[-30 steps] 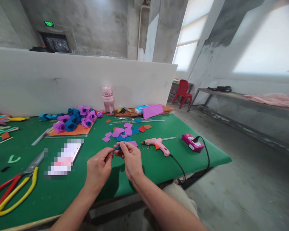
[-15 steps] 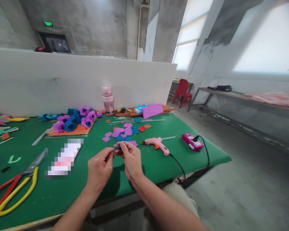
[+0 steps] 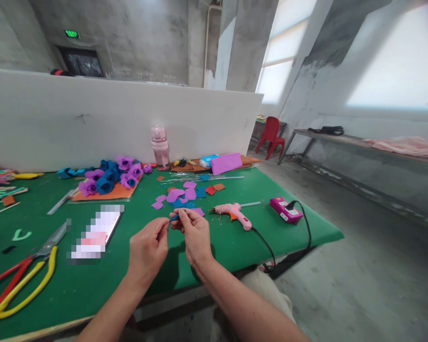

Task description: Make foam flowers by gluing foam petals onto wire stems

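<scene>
A small piece of blue crepe paper (image 3: 175, 217) shows between my fingertips, mostly hidden by them. My right hand (image 3: 197, 237) is closed, pinching it between thumb and fingers. Closed as well, my left hand (image 3: 148, 247) has its thumb and forefinger pressed together at the paper's left end. Just beyond lie loose cut petals, among them purple pieces (image 3: 175, 194) and a blue piece (image 3: 200, 192). To the right of my hands a pink glue gun (image 3: 235, 213) rests on the green table (image 3: 103, 289), a glue stick in its back.
Large scissors (image 3: 39, 266) and a blurred phone (image 3: 96, 235) lie on the left. Purple and blue paper flowers (image 3: 107, 178) are piled on an orange sheet (image 3: 119, 194). A pink bottle (image 3: 160, 149) stands by the white board (image 3: 92, 118). A magenta power box (image 3: 285, 211) sits near the right edge.
Both hands keep almost the same place, still closed at the blue paper. My fingers have shifted very slightly.
</scene>
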`<state>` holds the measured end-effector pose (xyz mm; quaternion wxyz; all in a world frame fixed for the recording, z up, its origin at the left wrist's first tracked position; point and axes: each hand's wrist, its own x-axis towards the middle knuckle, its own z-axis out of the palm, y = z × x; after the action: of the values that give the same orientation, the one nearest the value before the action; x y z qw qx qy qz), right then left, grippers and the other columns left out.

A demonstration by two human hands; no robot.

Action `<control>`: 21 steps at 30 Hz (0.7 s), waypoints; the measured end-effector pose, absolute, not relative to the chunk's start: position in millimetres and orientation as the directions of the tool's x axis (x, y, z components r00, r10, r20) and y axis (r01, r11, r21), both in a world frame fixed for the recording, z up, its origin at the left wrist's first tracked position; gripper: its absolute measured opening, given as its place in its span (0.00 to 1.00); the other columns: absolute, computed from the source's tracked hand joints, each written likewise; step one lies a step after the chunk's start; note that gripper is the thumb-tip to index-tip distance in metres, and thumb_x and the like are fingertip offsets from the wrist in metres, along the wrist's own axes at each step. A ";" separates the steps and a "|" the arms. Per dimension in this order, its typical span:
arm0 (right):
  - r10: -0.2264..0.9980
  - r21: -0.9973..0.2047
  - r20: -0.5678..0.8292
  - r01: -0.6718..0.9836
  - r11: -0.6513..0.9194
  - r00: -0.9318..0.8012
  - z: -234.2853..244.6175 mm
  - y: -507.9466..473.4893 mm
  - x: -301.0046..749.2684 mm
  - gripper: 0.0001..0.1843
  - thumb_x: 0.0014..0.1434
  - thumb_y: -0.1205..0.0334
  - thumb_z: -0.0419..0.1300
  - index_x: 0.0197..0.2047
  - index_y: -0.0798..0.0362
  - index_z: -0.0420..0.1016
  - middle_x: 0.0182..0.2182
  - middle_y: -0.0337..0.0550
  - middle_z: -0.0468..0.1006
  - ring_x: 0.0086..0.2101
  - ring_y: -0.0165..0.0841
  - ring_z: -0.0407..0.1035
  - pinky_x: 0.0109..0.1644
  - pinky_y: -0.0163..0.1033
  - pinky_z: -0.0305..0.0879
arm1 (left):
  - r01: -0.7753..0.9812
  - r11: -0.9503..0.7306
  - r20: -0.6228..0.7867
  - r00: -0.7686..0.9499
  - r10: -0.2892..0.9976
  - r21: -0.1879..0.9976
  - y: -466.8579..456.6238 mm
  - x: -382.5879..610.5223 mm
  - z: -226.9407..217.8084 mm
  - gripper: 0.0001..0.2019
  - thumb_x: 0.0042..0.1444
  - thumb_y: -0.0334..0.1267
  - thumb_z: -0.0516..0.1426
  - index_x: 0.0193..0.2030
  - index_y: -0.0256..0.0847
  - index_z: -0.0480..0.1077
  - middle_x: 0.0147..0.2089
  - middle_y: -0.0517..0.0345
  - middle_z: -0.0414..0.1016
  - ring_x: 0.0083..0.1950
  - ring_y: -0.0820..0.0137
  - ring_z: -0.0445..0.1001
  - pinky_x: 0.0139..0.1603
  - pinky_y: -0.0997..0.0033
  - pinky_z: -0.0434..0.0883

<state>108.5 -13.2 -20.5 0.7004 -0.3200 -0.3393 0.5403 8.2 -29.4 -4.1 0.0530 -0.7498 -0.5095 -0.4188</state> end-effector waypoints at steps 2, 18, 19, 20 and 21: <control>0.973 -0.825 0.132 -0.523 0.214 0.190 -20.9 -13.7 108.3 0.10 0.52 0.58 0.58 0.32 0.56 0.75 0.28 0.42 0.78 0.23 0.26 0.68 0.30 0.32 0.67 | 0.813 -0.472 0.683 0.132 0.718 0.340 -29.3 8.1 -5.0 0.10 0.56 0.34 0.48 0.33 0.40 0.71 0.32 0.57 0.77 0.31 0.71 0.74 0.33 0.77 0.67; 0.968 -0.823 0.144 -0.518 0.232 0.204 -20.0 -17.5 105.7 0.12 0.52 0.55 0.58 0.32 0.55 0.75 0.28 0.42 0.78 0.23 0.27 0.68 0.31 0.34 0.67 | 0.797 -0.467 0.673 0.105 0.732 0.384 -29.6 9.1 -8.5 0.10 0.55 0.34 0.49 0.33 0.39 0.71 0.32 0.56 0.77 0.32 0.70 0.75 0.34 0.76 0.68; 0.968 -0.819 0.146 -0.524 0.233 0.203 -19.9 -17.1 106.3 0.12 0.52 0.55 0.58 0.32 0.55 0.75 0.28 0.42 0.78 0.23 0.27 0.68 0.31 0.33 0.67 | 0.792 -0.467 0.669 0.102 0.736 0.393 -29.6 9.1 -8.0 0.10 0.55 0.34 0.49 0.33 0.39 0.71 0.32 0.57 0.77 0.32 0.71 0.75 0.34 0.76 0.68; 0.969 -0.813 0.145 -0.534 0.231 0.199 -19.6 -16.5 107.0 0.11 0.52 0.56 0.58 0.32 0.55 0.75 0.28 0.42 0.78 0.23 0.27 0.68 0.31 0.33 0.67 | 0.787 -0.466 0.661 0.099 0.744 0.405 -29.5 8.8 -7.2 0.10 0.55 0.35 0.49 0.33 0.39 0.71 0.31 0.57 0.77 0.32 0.71 0.75 0.34 0.76 0.68; 0.972 -0.809 0.140 -0.544 0.224 0.191 -19.3 -15.6 108.0 0.11 0.52 0.56 0.59 0.32 0.55 0.75 0.28 0.42 0.78 0.23 0.26 0.68 0.30 0.33 0.67 | 0.780 -0.464 0.651 0.097 0.753 0.420 -29.3 8.3 -6.3 0.10 0.55 0.35 0.49 0.33 0.40 0.71 0.31 0.57 0.77 0.31 0.71 0.75 0.33 0.76 0.68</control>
<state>108.0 -15.6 -19.3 0.7045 -0.3145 -0.3397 0.5379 8.3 -29.3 -6.3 0.0158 -0.7404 -0.5176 -0.4285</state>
